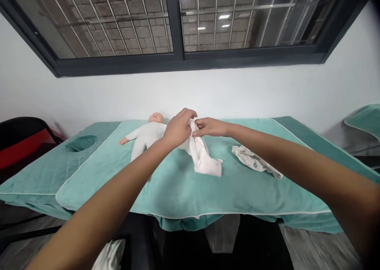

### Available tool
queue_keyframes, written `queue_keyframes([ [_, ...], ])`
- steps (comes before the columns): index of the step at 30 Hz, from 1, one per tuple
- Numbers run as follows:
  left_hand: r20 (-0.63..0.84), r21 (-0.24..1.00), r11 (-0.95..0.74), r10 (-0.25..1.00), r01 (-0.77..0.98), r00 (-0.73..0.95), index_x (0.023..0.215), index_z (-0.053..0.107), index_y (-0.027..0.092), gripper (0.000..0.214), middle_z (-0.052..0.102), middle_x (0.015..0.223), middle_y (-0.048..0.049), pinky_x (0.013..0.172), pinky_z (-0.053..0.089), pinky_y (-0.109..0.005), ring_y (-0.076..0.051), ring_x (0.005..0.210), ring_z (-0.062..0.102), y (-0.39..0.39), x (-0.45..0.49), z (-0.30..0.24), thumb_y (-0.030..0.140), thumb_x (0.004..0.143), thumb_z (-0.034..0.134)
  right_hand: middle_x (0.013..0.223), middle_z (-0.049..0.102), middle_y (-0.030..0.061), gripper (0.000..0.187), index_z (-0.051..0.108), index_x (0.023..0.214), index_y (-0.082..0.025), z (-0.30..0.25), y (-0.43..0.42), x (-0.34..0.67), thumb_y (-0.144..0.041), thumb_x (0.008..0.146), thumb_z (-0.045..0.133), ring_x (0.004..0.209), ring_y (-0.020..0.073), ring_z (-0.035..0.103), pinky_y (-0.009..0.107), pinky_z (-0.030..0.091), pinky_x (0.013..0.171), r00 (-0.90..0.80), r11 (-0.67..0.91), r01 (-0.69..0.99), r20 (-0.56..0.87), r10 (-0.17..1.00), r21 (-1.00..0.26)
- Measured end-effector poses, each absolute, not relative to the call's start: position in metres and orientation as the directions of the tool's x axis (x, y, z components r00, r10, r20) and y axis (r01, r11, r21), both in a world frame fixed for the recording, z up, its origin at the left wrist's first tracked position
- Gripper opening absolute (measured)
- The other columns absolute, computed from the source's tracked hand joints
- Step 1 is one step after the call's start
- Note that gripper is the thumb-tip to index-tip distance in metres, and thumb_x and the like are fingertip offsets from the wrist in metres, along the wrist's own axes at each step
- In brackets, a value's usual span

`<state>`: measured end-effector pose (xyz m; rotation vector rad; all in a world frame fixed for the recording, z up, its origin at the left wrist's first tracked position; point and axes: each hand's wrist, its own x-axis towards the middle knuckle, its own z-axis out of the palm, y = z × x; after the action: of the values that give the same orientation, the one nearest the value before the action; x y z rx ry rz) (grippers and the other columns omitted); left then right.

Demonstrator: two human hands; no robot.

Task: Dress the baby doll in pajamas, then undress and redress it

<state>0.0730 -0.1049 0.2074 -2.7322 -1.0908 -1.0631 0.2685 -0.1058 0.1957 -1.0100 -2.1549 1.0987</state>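
Both my hands are at a small white baby garment (pixel 204 161), which hangs from them over the middle of the bed. My left hand (pixel 179 128) grips its upper end, fingers curled over the fabric. From the other side, my right hand (pixel 210 127) pinches the edge between thumb and fingers. The garment's lower end droops onto or just above the green cover; I cannot tell which. Left of my hands a baby doll (pixel 148 133) in a pale suit lies on its back, partly hidden behind my left forearm.
A crumpled patterned white cloth (pixel 255 161) lies right of my hands, partly behind my right forearm. The bed (pixel 184 195) has a green cover and a face hole (pixel 81 143) at its left. Behind stand a white wall and a barred window. A red and black chair (pixel 26 143) is at left.
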Motion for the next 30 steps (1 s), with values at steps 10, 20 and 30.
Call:
queue_keyframes([
  [10,0.078,0.113,-0.578,0.816,0.808,0.573,0.082,0.055,0.022,0.008,0.061,0.075,-0.0022,0.058,0.033,-0.031,-0.021,0.066,0.055,-0.137,0.051,0.220,0.017,0.076,0.054,0.122,0.063,0.0083,0.029,0.058,0.117,-0.021,0.161,-0.119,0.269,-0.034,0.093,0.046,0.101,0.0217,0.061,0.031,0.045,0.082,-0.412,0.462,0.858,0.238,0.880,-0.224],
  [20,0.005,0.877,-0.303,0.783,0.373,0.622,0.076,0.060,0.020,0.030,0.066,0.085,-0.0048,0.072,0.045,-0.031,-0.019,0.082,0.062,-0.159,0.023,0.219,0.048,0.078,0.069,0.150,0.047,0.0111,0.047,0.054,0.139,-0.023,0.003,-0.173,0.413,-0.033,0.097,0.036,0.137,0.0298,0.046,0.050,0.032,0.115,-0.381,0.378,0.920,-0.005,0.925,-0.103],
  [30,0.202,0.936,-0.322,0.825,0.145,0.527,0.078,0.058,0.018,0.028,0.056,0.073,0.0001,0.063,0.040,-0.026,-0.011,0.067,0.052,-0.142,0.054,0.214,0.042,0.079,0.072,0.141,0.055,0.0121,0.060,0.047,0.139,-0.021,0.116,-0.158,0.354,-0.056,0.091,0.052,0.126,0.0234,0.055,0.038,0.045,0.105,-0.260,0.222,0.626,0.069,0.963,-0.747],
])
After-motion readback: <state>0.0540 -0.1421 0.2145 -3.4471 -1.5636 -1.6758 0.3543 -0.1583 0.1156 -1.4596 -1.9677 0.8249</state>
